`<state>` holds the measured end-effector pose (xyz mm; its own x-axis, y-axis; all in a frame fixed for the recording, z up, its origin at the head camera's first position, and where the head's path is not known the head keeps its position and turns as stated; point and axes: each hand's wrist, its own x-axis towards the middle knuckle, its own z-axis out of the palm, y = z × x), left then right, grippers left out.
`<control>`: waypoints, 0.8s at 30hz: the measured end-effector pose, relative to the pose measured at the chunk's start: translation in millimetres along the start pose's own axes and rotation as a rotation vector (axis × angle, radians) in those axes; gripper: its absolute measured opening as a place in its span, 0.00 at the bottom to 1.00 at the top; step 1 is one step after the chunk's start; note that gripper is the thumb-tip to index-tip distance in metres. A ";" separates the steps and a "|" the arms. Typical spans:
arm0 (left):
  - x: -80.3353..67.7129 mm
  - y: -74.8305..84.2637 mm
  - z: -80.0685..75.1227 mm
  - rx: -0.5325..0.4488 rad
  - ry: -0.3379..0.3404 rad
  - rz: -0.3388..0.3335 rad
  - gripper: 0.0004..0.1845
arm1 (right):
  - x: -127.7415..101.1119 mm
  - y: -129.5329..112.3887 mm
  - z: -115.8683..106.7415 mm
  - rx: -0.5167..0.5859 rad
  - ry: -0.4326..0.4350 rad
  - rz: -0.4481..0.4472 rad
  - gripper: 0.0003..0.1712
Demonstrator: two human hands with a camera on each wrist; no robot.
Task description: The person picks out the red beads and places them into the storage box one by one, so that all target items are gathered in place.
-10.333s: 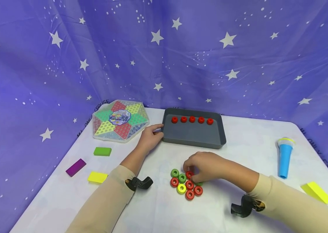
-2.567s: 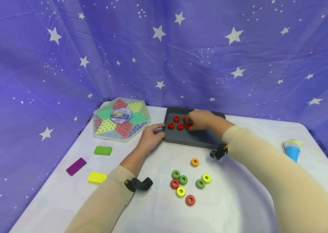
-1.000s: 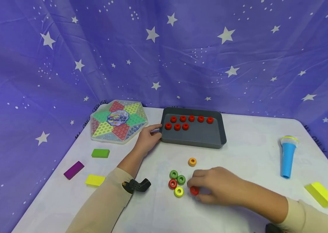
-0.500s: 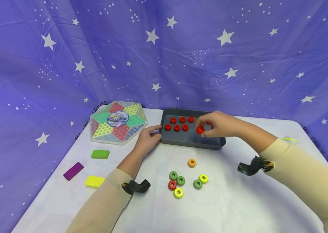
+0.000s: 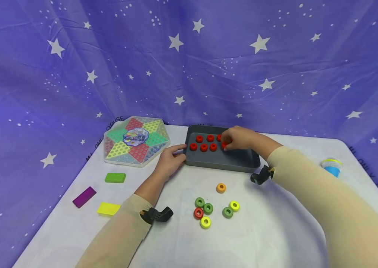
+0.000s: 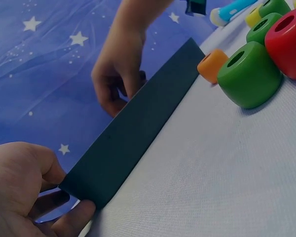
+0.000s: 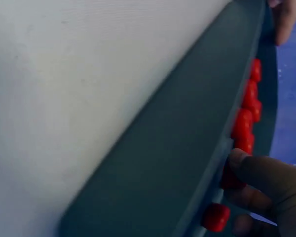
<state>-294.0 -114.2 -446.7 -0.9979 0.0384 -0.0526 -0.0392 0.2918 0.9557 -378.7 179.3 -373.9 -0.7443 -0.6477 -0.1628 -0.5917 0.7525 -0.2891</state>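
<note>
The shallow dark grey tray [image 5: 222, 163] lies at the back of the table with several red beads [image 5: 203, 147] in two rows inside it. My right hand [image 5: 240, 138] reaches into the tray and pinches a red bead [image 7: 232, 179] between thumb and fingers, at the right end of the front row. Part of the back row is hidden behind that hand. My left hand [image 5: 169, 160] rests against the tray's left end, index finger and thumb spread apart at its front corner. A loose red bead [image 5: 198, 213] lies on the table among green beads [image 5: 208, 208].
Yellow beads [image 5: 205, 222] and an orange bead [image 5: 221, 188] lie in front of the tray. A Chinese checkers box [image 5: 136, 141] stands left of it. Green [image 5: 115, 177], purple [image 5: 84, 197] and yellow blocks [image 5: 108, 209] lie at left. A toy microphone [image 5: 332, 167] is partly hidden behind the right sleeve.
Over ten seconds, red beads have left the table pile for a second tray row. Within the last second, my right hand carried another red bead into the tray. The left hand stayed put.
</note>
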 end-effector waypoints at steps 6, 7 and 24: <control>0.1 -0.7 1.7 -0.028 0.000 0.025 0.27 | 1.3 1.7 12.7 -0.062 -0.024 0.001 0.18; 0.3 -0.7 1.5 -0.026 0.004 0.027 0.27 | 0.8 1.0 13.0 -0.070 -0.021 -0.003 0.19; 1.8 -2.4 0.7 -0.011 0.006 0.014 0.27 | -58.3 -123.5 18.9 -0.003 -0.025 -0.414 0.16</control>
<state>-295.6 -114.2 -449.3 -0.9986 0.0367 -0.0379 -0.0261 0.2807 0.9594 -256.5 121.9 -346.6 -0.4349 -0.8987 -0.0563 -0.8405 0.4276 -0.3327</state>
